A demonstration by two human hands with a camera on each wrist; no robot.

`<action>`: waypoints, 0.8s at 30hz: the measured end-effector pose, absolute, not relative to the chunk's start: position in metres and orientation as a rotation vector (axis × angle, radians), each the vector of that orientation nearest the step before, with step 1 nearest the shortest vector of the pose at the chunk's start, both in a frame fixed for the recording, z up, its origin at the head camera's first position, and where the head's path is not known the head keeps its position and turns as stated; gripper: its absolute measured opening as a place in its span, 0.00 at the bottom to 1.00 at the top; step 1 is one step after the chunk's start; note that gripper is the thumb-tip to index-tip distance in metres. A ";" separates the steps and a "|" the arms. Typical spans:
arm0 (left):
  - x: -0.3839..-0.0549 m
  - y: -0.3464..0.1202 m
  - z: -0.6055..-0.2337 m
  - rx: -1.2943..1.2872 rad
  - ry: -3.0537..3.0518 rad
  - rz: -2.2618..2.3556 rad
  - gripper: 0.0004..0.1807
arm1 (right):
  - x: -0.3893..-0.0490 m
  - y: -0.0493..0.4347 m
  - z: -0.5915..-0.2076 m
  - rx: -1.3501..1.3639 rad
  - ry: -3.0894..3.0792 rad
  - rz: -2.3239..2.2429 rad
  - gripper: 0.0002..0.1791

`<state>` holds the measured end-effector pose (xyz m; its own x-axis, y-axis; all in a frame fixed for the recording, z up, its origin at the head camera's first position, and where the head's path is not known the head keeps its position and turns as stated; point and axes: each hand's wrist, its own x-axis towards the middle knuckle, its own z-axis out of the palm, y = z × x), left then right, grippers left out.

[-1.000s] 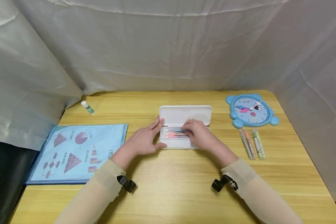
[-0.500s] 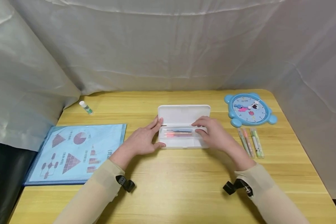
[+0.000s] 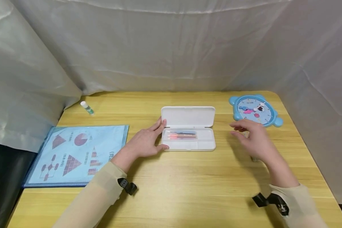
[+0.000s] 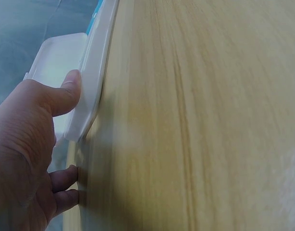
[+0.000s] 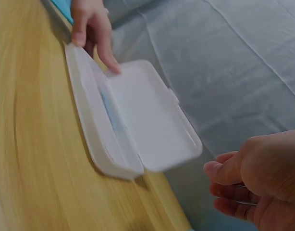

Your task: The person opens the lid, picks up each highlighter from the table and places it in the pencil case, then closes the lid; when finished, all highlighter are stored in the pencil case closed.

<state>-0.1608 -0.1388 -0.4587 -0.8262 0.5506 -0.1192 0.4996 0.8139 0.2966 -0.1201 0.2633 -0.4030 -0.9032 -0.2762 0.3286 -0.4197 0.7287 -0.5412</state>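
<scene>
A white pencil case (image 3: 206,144) lies on the table with its lid (image 3: 188,117) raised. Several thin pens (image 3: 183,135), bluish and pink, rest in its tray. My left hand (image 3: 144,143) holds the case by its left end, thumb at the front corner and fingers by the hinge side; in the left wrist view the thumb (image 4: 70,89) presses on the case edge. My right hand (image 3: 255,139) hovers right of the case, fingers loosely bent and holding nothing. Beneath it lie other pens (image 3: 255,159), mostly hidden by the hand.
A blue toy clock (image 3: 255,109) lies at the back right, just beyond my right hand. On the left is a blue document pouch (image 3: 82,155) with printed diagrams. A glue stick (image 3: 87,108) lies at the back left. Grey cloth (image 3: 171,47) hangs behind the table.
My right hand has come out of the case's tray and moved right, over the loose pens, leaving the thin pens in the tray. The left hand has stayed on the case.
</scene>
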 end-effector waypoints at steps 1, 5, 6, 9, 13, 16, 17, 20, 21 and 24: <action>-0.161 -0.139 -0.458 0.822 2.800 0.375 0.57 | -0.118 0.268 -0.403 0.534 -2.703 0.924 0.13; -0.161 -0.138 -0.458 0.826 2.802 0.377 0.58 | -0.110 0.284 -0.406 0.452 -2.704 0.926 0.12; -0.161 -0.139 -0.458 0.827 2.803 0.377 0.58 | -0.108 0.287 -0.407 0.434 -2.706 0.931 0.11; -0.160 -0.139 -0.458 0.825 2.803 0.377 0.58 | -0.104 0.295 -0.411 0.367 -2.725 0.932 0.11; -0.160 -0.139 -0.458 0.824 2.803 0.371 0.57 | -0.101 0.305 -0.420 0.307 -2.759 0.916 0.10; -0.159 -0.138 -0.458 0.817 2.799 0.370 0.57 | -0.098 0.310 -0.427 0.298 -2.786 0.889 0.11; -0.159 -0.138 -0.458 0.815 2.798 0.371 0.57 | -0.097 0.312 -0.429 0.286 -2.804 0.875 0.11; -0.159 -0.138 -0.457 0.809 2.793 0.375 0.57 | -0.094 0.314 -0.435 0.232 -2.875 0.844 0.13; -0.159 -0.138 -0.457 0.808 2.793 0.376 0.57 | -0.093 0.314 -0.437 0.208 -2.903 0.838 0.14; -0.160 -0.138 -0.458 0.808 2.795 0.375 0.57 | -0.092 0.314 -0.442 0.165 -2.966 0.812 0.18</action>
